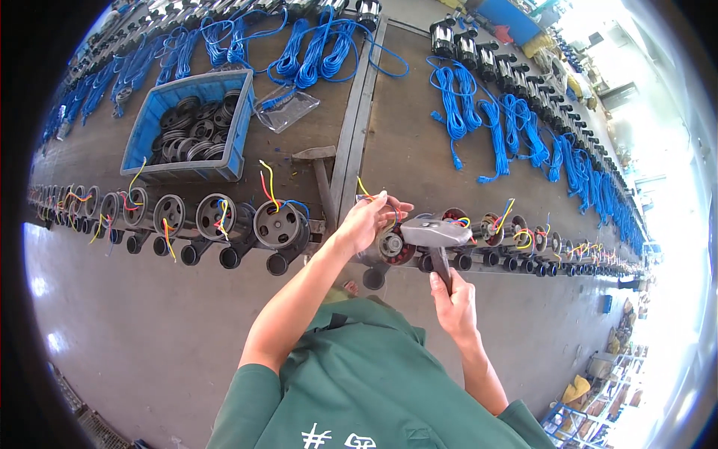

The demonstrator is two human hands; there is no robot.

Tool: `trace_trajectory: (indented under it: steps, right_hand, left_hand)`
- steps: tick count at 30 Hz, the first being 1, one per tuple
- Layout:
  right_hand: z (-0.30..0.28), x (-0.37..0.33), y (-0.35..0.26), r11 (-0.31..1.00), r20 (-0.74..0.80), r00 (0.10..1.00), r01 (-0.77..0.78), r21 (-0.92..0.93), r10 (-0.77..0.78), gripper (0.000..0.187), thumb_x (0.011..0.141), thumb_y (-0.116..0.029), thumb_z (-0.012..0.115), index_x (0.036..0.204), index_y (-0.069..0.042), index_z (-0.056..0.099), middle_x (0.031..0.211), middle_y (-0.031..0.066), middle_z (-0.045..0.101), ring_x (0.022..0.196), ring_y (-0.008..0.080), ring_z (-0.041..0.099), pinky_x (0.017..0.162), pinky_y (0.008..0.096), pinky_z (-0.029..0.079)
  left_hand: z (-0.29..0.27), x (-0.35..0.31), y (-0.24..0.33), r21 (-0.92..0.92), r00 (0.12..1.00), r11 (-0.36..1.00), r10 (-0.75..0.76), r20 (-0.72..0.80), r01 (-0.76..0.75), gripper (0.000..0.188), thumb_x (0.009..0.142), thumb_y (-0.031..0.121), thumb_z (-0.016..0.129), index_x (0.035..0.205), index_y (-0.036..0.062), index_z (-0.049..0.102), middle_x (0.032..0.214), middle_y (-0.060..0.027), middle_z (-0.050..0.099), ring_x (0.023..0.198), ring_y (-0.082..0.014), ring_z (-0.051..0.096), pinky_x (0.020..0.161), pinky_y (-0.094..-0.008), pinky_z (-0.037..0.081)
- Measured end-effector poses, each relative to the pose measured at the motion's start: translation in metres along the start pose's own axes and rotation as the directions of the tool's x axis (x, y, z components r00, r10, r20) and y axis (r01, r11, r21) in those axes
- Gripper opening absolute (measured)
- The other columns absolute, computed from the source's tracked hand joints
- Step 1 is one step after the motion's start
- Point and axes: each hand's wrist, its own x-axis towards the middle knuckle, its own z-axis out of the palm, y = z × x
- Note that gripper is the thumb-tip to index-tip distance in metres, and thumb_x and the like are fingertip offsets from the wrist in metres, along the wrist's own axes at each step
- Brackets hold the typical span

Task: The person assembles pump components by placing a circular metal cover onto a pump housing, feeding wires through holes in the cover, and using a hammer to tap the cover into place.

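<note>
My right hand [455, 305] is wrapped round the dark handle of a hammer [436, 233], whose metal head is raised near the row of motors at the bench edge. Just left of the hammer head, a motor [393, 245] stands with its round end facing me. My left hand [368, 222] is over its upper left side, fingers bent about the thin coloured wires [364, 187], which are yellow, red and blue. Part of that motor and the wires is hidden behind my fingers and the hammer head. To the left, the nearest motor housing [277, 226] has a slotted round cover with wires coming through.
A blue crate [243, 123] of round metal covers stands on the bench at left. Near it lie a clear plastic bag [286, 110] and a second hammer [321, 172]. Bundled blue cables [456, 97] and finished-looking motors [443, 41] line the far side. A metal seam [357, 127] divides the bench.
</note>
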Motion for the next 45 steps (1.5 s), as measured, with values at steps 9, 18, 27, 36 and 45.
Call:
trace_trajectory:
  steps: [9,18,27,36,45]
  right_hand:
    - [0.013,0.007,0.013,0.979,0.126,0.973,-0.182,-0.087,0.192,0.04,0.101,-0.037,0.064,0.093,0.003,0.063,0.064,0.0192,0.062,0.057,0.0322,0.064,0.057,0.0425,0.048]
    - [0.042,0.005,0.042,0.97,0.092,0.986,-0.118,-0.213,0.141,0.037,0.101,-0.036,0.064,0.094,0.001,0.063,0.069,0.024,0.065,0.068,0.0448,0.067,0.063,0.0467,0.051]
    - [0.043,-0.003,0.032,0.986,-0.025,0.993,-0.114,-0.118,0.112,0.034,0.102,-0.03,0.063,0.092,0.002,0.06,0.066,0.0236,0.062,0.063,0.046,0.064,0.057,0.0503,0.047]
    - [0.024,-0.004,0.009,0.988,-0.024,0.988,-0.154,0.004,0.154,0.032,0.101,-0.026,0.066,0.088,0.003,0.06,0.059,0.0152,0.056,0.051,0.0227,0.055,0.055,0.0398,0.046]
    - [0.007,0.008,0.016,0.986,0.024,0.986,-0.165,0.023,0.164,0.034,0.099,-0.028,0.068,0.087,0.002,0.061,0.059,0.0136,0.051,0.054,0.0179,0.045,0.055,0.0381,0.042]
  left_hand:
    - [0.0,0.001,-0.001,0.065,0.999,0.998,0.012,-0.032,-0.009,0.038,0.113,0.034,0.041,0.106,0.0066,0.066,0.132,-0.0209,0.067,0.122,-0.0287,0.063,0.104,-0.0405,0.048]
    - [-0.003,0.006,-0.002,0.036,1.0,0.999,0.007,0.017,-0.007,0.039,0.113,0.035,0.041,0.107,0.0056,0.066,0.134,-0.0206,0.066,0.121,-0.0276,0.063,0.103,-0.0383,0.048]
    - [-0.004,0.008,-0.004,0.006,0.999,1.0,0.015,0.042,-0.015,0.039,0.112,0.034,0.042,0.109,0.0044,0.066,0.133,-0.0209,0.067,0.121,-0.0294,0.063,0.104,-0.0395,0.048]
    - [-0.001,0.002,-0.001,-0.062,0.998,0.997,-0.033,0.048,0.036,0.038,0.111,0.037,0.044,0.11,0.0049,0.066,0.133,-0.0207,0.066,0.123,-0.0286,0.062,0.103,-0.038,0.049]
    - [0.013,-0.004,-0.019,0.081,0.992,0.995,0.061,-0.112,-0.052,0.043,0.109,0.039,0.052,0.128,0.0007,0.058,0.133,-0.0187,0.065,0.124,-0.0252,0.061,0.108,-0.0396,0.047]
